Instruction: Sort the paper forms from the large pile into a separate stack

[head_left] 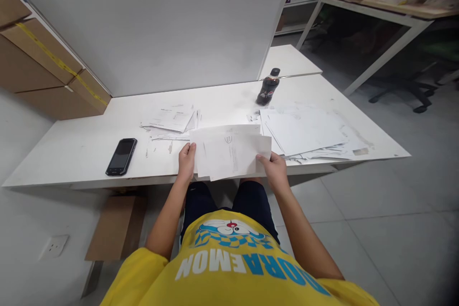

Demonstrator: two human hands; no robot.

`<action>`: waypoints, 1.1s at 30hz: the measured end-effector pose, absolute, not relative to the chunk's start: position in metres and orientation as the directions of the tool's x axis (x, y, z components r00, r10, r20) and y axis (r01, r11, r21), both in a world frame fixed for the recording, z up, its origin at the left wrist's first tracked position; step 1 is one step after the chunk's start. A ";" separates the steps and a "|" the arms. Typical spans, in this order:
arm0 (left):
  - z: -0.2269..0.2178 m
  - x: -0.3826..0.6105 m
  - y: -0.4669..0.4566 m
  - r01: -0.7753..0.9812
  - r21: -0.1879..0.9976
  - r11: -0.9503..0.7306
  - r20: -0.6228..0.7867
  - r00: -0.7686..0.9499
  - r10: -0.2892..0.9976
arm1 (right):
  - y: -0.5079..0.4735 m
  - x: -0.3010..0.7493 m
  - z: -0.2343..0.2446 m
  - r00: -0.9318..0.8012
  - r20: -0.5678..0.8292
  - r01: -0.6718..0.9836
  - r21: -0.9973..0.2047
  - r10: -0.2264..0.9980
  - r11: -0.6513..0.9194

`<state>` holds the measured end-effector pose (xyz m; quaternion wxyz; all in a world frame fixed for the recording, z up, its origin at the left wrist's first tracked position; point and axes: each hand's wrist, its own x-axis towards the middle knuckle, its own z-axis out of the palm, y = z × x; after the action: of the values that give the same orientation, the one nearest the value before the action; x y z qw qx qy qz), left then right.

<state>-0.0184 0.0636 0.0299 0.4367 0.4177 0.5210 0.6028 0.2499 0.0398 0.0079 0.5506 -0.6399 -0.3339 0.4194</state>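
1. The left hand [186, 160] grips the left edge of a small stack of papers [229, 155]. Its fingers are curled around the edge, with the thumb on top.
2. The right hand [274, 167] grips the right edge of the same stack. Its thumb lies on top of the sheets, and the other fingers are hidden under them.
3. The stack of papers sits between the two hands, at the near edge of the white table [82, 146]. The sheets are fanned a little, so several edges show. There is some small print on the top sheet, too small to read.
4. Just beyond the stack, to the far left, lies a small messy pile of papers [172, 119] flat on the table.
5. To the right of the stack lies a bigger spread of white sheets [304, 131]. It is near the right hand but not touching it.
6. A dark soda bottle [268, 87] stands upright on the far side of the table, past the big spread.
7. A black phone [121, 156] lies flat on the table, well to the left of the left hand.
8. Brown cardboard boxes [43, 67] are stacked at the far left, beside the table.
9. The person wears a yellow shirt [229, 267] and stands close to the near edge of the table.
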 end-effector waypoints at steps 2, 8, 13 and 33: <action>0.031 -0.021 0.066 -0.077 0.994 -0.082 0.058 -0.270 0.961 | 0.040 0.251 0.008 0.436 -0.141 0.031 -0.985 0.889 -0.171; 0.031 -0.025 0.074 0.087 0.990 -0.115 0.137 -0.331 0.934 | 0.042 0.253 0.009 0.409 -0.105 0.159 -0.970 0.907 -0.184; 0.030 -0.035 0.087 0.178 0.974 -0.141 0.208 -0.456 0.865 | 0.040 0.252 0.014 0.414 -0.104 0.196 -0.960 0.904 -0.200; 0.042 0.009 0.027 0.036 0.999 -0.041 0.041 -0.001 0.999 | 0.017 0.288 0.028 0.107 -0.217 -0.089 -0.974 0.970 -0.208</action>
<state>0.0090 0.0266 0.0416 0.4801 0.5186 0.4990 0.5015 0.2878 0.0173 0.0285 0.4908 -0.5593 -0.3938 0.5397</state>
